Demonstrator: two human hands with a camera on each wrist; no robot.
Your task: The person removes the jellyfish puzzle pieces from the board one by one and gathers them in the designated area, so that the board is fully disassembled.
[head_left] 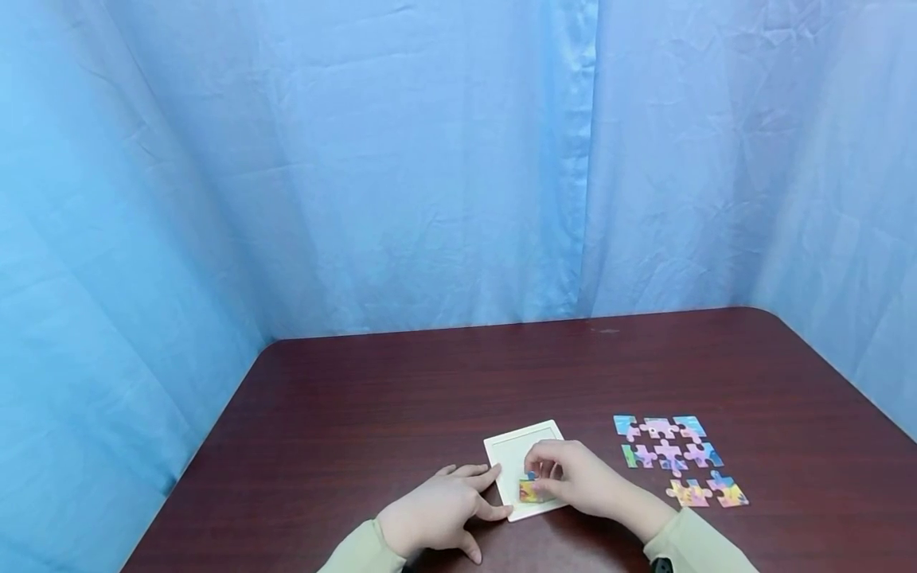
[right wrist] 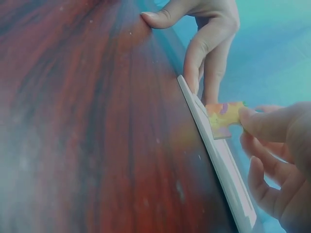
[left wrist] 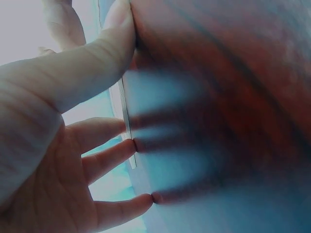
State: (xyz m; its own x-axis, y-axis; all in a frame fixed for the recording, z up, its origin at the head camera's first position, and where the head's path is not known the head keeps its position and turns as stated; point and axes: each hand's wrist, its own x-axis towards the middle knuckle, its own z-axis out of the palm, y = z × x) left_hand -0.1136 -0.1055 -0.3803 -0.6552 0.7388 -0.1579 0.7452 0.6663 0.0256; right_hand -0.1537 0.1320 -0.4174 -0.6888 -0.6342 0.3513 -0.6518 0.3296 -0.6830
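A white puzzle tray (head_left: 510, 454) with a raised rim lies slightly turned on the table. My left hand (head_left: 446, 509) rests at its left side, fingers spread, with fingertips touching the rim and the table. My right hand (head_left: 582, 476) is over the tray and pinches a yellow jigsaw piece (head_left: 528, 491) between thumb and fingers. In the right wrist view that piece (right wrist: 222, 119) is tilted upright, its lower edge at the tray (right wrist: 204, 119) near the corner by the left hand; whether it touches the tray floor cannot be told.
Several loose jigsaw pieces (head_left: 669, 457), pink, blue and yellow, lie in loose rows to the right of the tray. The dark red wooden table (head_left: 372, 414) has blue curtains (head_left: 430, 175) behind it and at both sides.
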